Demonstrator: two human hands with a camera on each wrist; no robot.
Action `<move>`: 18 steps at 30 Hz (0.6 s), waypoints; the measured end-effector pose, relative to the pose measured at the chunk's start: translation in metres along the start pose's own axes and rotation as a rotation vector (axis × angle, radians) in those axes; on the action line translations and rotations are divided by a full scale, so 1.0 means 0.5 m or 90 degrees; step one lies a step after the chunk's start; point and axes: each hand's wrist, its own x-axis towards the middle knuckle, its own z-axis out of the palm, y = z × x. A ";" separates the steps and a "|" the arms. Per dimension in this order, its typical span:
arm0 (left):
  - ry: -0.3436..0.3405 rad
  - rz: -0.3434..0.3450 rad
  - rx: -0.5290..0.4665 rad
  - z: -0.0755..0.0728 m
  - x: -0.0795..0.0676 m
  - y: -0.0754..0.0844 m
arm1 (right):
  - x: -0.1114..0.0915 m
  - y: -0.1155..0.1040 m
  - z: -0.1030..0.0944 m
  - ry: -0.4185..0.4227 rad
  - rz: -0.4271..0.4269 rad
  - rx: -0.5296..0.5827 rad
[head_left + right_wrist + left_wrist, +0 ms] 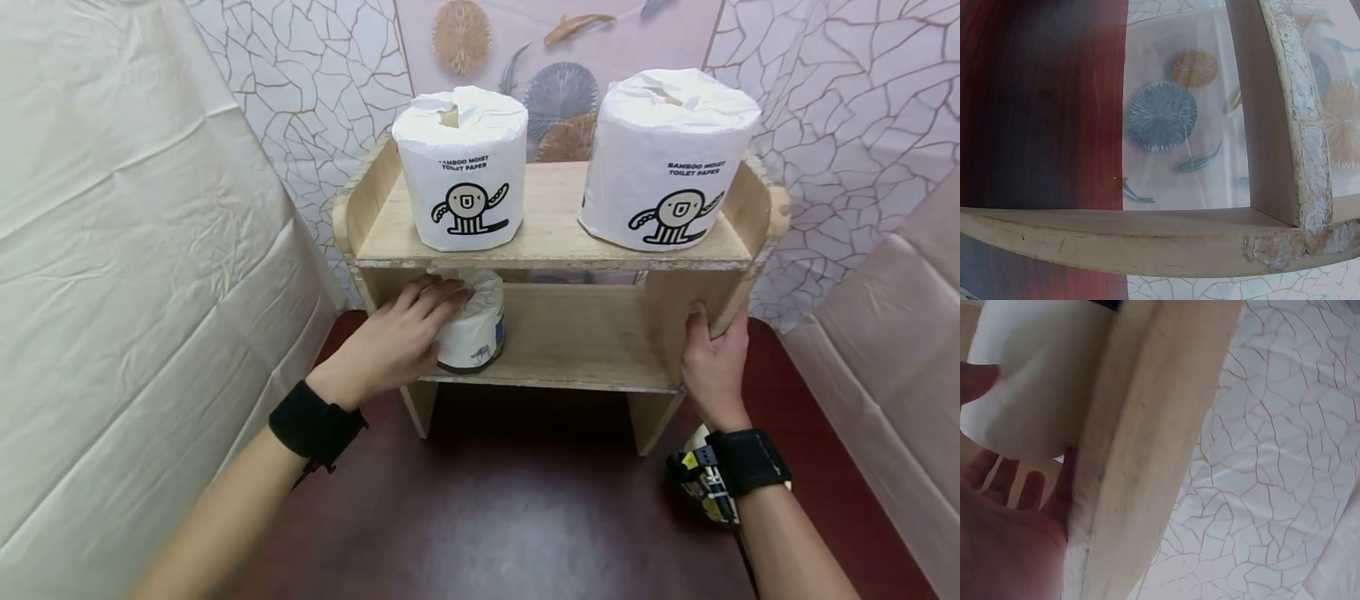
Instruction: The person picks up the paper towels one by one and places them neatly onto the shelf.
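On the lower shelf at the left stands a white-wrapped toilet roll (pixel 471 337) with a small drawing and a blue patch. My left hand (pixel 401 337) holds it, its fingers across the top; in the left wrist view the thumb and fingers lie about the roll (pixel 1035 381). My right hand (pixel 716 362) grips the right side panel of the wooden shelf unit (pixel 585 333), thumb on the inner face and the other fingers hidden behind it. The right wrist view shows the unit's boards (pixel 1147 240) but not the hand.
Two larger toilet rolls, one at left (pixel 468 179) and one at right (pixel 667 167), stand on the top shelf. The unit stands on a dark red tabletop (pixel 510 500). Pale cloth (pixel 135 250) hangs at both sides. A pale rounded thing is partly hidden behind the right wrist.
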 end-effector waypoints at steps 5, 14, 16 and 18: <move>-0.027 0.019 0.027 -0.010 0.001 -0.004 | 0.000 0.001 -0.001 0.003 0.004 -0.005; -0.090 -0.005 -0.004 -0.017 0.010 -0.001 | 0.001 0.003 -0.002 0.006 0.005 0.003; -0.093 -0.004 -0.011 -0.019 0.011 -0.003 | 0.001 0.002 -0.002 0.003 0.009 -0.001; -0.086 0.002 -0.013 -0.019 0.012 -0.004 | 0.001 0.001 -0.002 0.000 0.012 -0.001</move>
